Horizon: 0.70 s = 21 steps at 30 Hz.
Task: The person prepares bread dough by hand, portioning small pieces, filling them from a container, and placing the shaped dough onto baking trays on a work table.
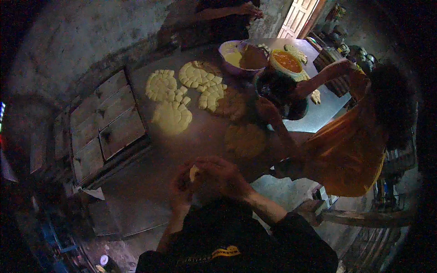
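Observation:
Close in front of my body, my left hand point(182, 176) and my right hand point(223, 175) are cupped together. Between them shows a small pale piece of dough point(194, 173), with the fingers of both hands curled round it. The dim light hides how each finger lies. Beyond my hands, on the table point(177, 144), lie flattened pale dough rounds point(161, 84) scored or cut into pieces. A smoother dough mound point(172, 118) sits nearer me. To its right, a darker round point(246, 140) rests in shadow.
A purple bowl point(257, 70) and a bowl of orange filling point(286, 61) stand farther back. A co-worker in orange point(346, 154) reaches over a dark basin point(298, 111) at right. Another person's hand point(249, 10) shows beyond the table. A compartmented wooden tray point(123, 132) stands left.

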Motion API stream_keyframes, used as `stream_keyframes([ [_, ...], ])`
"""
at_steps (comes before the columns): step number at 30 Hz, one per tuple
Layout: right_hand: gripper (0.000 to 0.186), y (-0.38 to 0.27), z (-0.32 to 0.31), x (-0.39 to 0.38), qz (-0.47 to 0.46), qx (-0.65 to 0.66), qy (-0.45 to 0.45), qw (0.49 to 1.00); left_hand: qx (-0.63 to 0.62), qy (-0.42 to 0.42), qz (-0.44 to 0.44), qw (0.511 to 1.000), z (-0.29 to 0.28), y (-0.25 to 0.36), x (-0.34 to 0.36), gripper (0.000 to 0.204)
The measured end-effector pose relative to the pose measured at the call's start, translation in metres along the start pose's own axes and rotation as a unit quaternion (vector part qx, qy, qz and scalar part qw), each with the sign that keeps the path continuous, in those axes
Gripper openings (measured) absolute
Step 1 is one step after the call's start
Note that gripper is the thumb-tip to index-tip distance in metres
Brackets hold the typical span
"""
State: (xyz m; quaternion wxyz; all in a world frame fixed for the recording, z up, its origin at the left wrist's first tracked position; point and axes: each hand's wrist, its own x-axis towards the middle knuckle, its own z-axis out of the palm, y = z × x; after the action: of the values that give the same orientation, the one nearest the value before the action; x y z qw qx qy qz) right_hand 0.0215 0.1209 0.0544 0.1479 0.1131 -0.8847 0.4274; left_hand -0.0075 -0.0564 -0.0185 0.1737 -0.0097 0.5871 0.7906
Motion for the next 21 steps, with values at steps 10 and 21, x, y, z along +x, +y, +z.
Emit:
stream_keyframes([
  [10, 0.023, 0.03, 0.013, -0.038, 0.283, 0.613, -0.049, 0.736, 0.315, -0.177, 0.32, 0.876, 0.037, 0.017, 0.02, 0.051],
  [21, 0.024, 0.095, -0.064, 0.061, 0.206, 0.427, -0.179, 0.862, 0.042, -0.051, 0.119, 0.991, 0.096, 0.001, 0.064, 0.064],
])
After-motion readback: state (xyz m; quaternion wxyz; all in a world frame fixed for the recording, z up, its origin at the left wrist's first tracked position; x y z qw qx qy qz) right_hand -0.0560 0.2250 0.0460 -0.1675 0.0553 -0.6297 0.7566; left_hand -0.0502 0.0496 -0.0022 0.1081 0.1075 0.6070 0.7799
